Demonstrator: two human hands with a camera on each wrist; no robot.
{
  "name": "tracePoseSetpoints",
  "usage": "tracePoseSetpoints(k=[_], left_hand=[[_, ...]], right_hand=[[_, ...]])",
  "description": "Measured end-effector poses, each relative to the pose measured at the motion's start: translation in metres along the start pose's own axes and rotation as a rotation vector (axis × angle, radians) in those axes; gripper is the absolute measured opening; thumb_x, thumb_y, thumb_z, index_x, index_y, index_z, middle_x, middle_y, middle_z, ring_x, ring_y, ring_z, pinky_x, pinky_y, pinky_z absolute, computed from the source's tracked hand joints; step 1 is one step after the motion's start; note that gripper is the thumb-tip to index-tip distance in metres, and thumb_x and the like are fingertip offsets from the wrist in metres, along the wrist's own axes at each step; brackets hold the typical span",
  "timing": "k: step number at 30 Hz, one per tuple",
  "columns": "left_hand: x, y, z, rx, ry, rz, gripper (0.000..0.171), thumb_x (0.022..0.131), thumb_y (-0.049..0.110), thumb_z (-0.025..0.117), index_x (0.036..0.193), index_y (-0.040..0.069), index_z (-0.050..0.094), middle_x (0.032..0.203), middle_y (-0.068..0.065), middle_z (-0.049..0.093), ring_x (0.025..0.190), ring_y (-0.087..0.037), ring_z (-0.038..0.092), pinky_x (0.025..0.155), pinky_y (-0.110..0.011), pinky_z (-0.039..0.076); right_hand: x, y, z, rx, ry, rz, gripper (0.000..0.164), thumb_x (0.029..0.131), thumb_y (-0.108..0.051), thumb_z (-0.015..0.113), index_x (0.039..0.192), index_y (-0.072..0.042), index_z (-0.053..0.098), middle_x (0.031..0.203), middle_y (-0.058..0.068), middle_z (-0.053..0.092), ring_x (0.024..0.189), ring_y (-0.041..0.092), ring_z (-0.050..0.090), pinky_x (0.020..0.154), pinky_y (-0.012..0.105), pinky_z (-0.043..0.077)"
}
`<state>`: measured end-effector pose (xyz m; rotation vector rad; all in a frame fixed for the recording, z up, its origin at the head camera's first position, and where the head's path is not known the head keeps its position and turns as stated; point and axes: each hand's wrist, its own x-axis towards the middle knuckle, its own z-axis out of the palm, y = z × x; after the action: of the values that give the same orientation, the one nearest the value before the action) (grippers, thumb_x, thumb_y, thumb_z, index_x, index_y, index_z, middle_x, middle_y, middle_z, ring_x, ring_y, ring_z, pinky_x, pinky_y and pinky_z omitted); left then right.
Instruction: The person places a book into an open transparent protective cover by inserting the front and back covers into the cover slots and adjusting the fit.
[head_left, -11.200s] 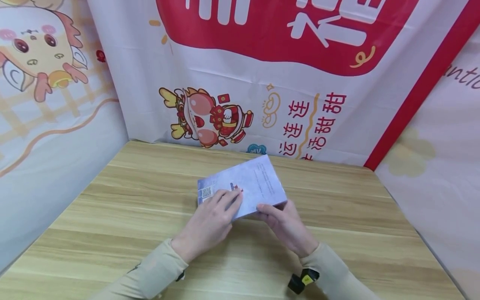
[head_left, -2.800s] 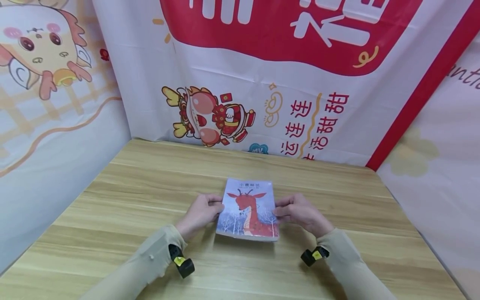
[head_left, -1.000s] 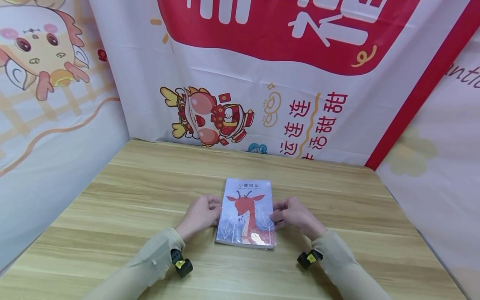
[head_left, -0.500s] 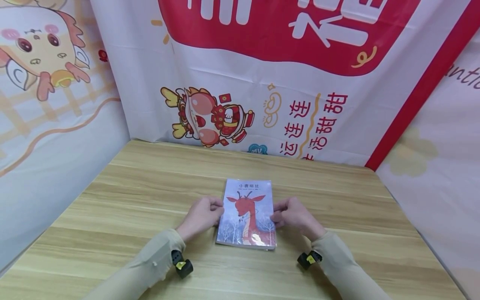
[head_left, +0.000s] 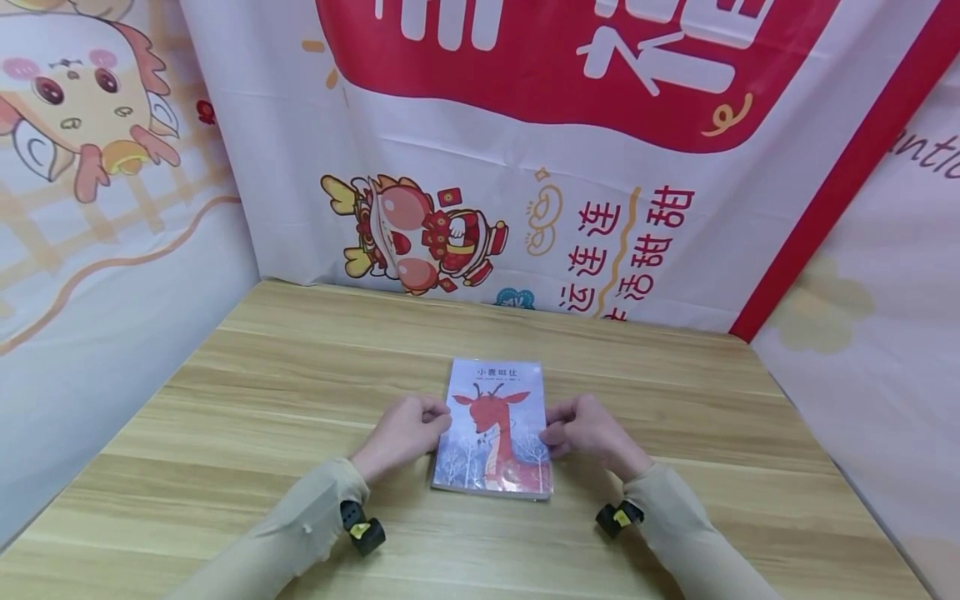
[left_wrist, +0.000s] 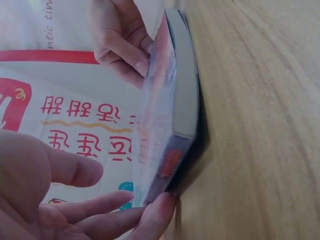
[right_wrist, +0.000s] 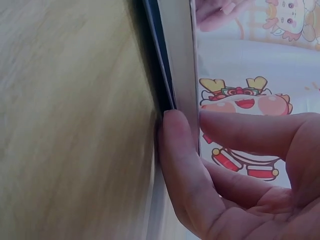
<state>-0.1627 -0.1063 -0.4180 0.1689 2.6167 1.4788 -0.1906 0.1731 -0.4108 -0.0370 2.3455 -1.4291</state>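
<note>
A paperback book with a red deer on a pale blue cover lies front side up on the wooden table. At its spine side, the left hand rests its fingertips against the lower spine. The left wrist view shows that thumb lifted away from the cover. On the opposite side the right hand pinches the page edge, its thumb at the front cover and a finger against the pages and back cover. A narrow dark gap shows beneath the book in the left wrist view.
Behind the table hangs a printed cloth backdrop with red lettering and cartoon figures. More printed cloth stands along both sides. A black wrist camera is strapped to the left wrist, another camera to the right.
The book, earlier held with its back cover up, has been turned front side up and straightened. It has since come down flat, and the left thumb has shifted slightly right.
</note>
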Motion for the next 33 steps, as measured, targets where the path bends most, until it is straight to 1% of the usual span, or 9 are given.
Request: tracePoseSetpoints(k=[6,14,21,25,28,31,33], left_hand=[[-0.001,0.002,0.000,-0.029,-0.022,0.002,0.026,0.093,0.010,0.063,0.113,-0.006,0.066,0.103,-0.013,0.068,0.085,-0.021,0.066,0.070,-0.029,0.058],[0.000,0.003,-0.001,0.013,-0.027,0.034,0.022,0.093,0.011,0.064,0.109,-0.003,0.069,0.098,-0.008,0.068,0.076,-0.016,0.063,0.067,-0.029,0.056],[0.000,0.001,-0.003,0.036,-0.042,0.042,0.019,0.094,0.011,0.064,0.107,-0.001,0.069,0.095,-0.006,0.066,0.076,-0.015,0.061,0.067,-0.030,0.056],[0.000,0.000,-0.004,0.065,-0.034,0.067,0.018,0.093,0.011,0.065,0.106,-0.002,0.069,0.093,-0.005,0.066,0.081,-0.017,0.061,0.075,-0.035,0.055],[-0.002,0.000,-0.005,0.083,-0.032,0.078,0.021,0.093,0.011,0.064,0.108,-0.003,0.068,0.097,-0.007,0.067,0.091,-0.021,0.062,0.085,-0.041,0.053],[-0.003,-0.002,-0.009,0.099,-0.032,0.050,0.028,0.095,0.016,0.063,0.116,-0.003,0.065,0.109,-0.012,0.067,0.104,-0.028,0.062,0.092,-0.046,0.051],[-0.005,-0.002,-0.015,0.101,-0.026,0.015,0.034,0.097,0.020,0.062,0.123,-0.002,0.062,0.118,-0.015,0.065,0.110,-0.031,0.061,0.094,-0.048,0.050]], right_hand=[[0.002,0.003,-0.002,-0.013,-0.009,0.014,0.025,0.087,0.000,0.072,0.111,0.004,0.070,0.093,0.012,0.070,0.080,0.024,0.068,0.071,0.038,0.060],[0.001,0.002,-0.003,-0.015,-0.011,0.006,0.023,0.089,-0.003,0.071,0.112,0.003,0.070,0.094,0.011,0.070,0.080,0.024,0.069,0.071,0.039,0.060],[0.001,0.002,-0.002,0.019,-0.002,0.003,0.023,0.093,-0.005,0.066,0.113,0.007,0.068,0.090,0.013,0.071,0.076,0.027,0.069,0.069,0.039,0.060],[0.003,0.002,-0.002,0.030,-0.003,-0.003,0.024,0.095,-0.008,0.063,0.112,0.009,0.067,0.087,0.014,0.070,0.076,0.028,0.069,0.070,0.040,0.060],[0.003,0.000,-0.001,0.043,0.012,-0.001,0.023,0.095,-0.008,0.063,0.112,0.008,0.067,0.087,0.014,0.069,0.076,0.028,0.067,0.069,0.039,0.060],[0.003,-0.003,-0.002,0.067,0.042,-0.004,0.023,0.095,-0.008,0.062,0.113,0.007,0.065,0.090,0.017,0.067,0.076,0.029,0.066,0.068,0.039,0.059],[0.001,-0.005,-0.003,0.077,0.073,-0.015,0.024,0.094,-0.008,0.062,0.114,0.006,0.064,0.091,0.020,0.066,0.075,0.029,0.064,0.067,0.040,0.059]])
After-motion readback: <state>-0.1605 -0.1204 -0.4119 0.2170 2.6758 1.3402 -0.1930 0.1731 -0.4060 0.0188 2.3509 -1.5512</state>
